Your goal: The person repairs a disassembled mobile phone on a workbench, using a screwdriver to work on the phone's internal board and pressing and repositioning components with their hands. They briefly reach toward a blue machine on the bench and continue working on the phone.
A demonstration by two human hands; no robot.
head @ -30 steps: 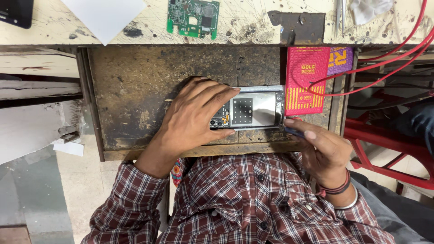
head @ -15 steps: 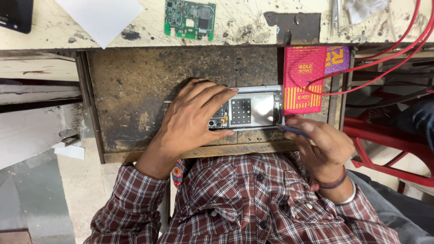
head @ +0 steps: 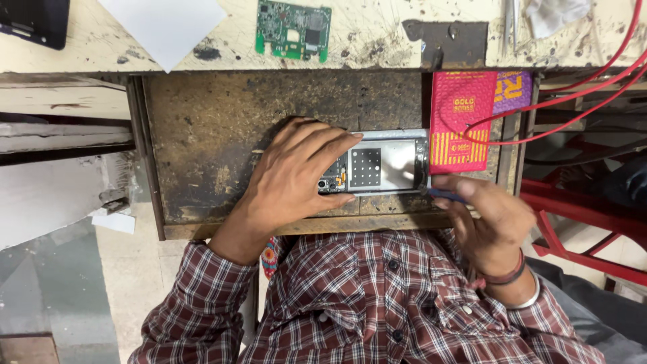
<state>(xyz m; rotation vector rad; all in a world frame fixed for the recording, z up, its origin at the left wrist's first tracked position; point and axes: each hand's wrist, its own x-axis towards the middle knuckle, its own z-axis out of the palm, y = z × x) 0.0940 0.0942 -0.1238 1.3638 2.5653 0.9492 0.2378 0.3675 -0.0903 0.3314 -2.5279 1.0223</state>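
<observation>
1. A scarred, paint-flecked workbench point(head: 377, 47) runs along the top of the view, and below its edge a dark, worn pull-out board point(head: 222, 128) serves as the work surface over the person's lap.
2. The left hand point(head: 296, 175) lies palm down with fingers spread over the left end of an opened phone point(head: 387, 165), pinning it flat to the board rather than curling around it.
3. The right hand point(head: 488, 219) is closed in a pinch on a thin blue-handled tool point(head: 448, 196), whose tip meets the phone's lower right corner; the tip itself is too small to make out, so it may be a pick or a fine driver.
4. The phone lies lengthwise at the right of the board, back removed, showing a metal shield, a dotted plate and small camera parts near the left fingertips.
5. The step in hand looks like working at the phone's edge or a corner fastener. The next move would call for steady downward pressure from the left hand and a small, controlled lever or turn of the tool.
6. Further out: a red pouch point(head: 461, 121) touches the phone's right end, red wires point(head: 579, 94) cross it, and a green circuit board point(head: 293, 27) and white paper sheet point(head: 165, 27) rest on the bench.
</observation>
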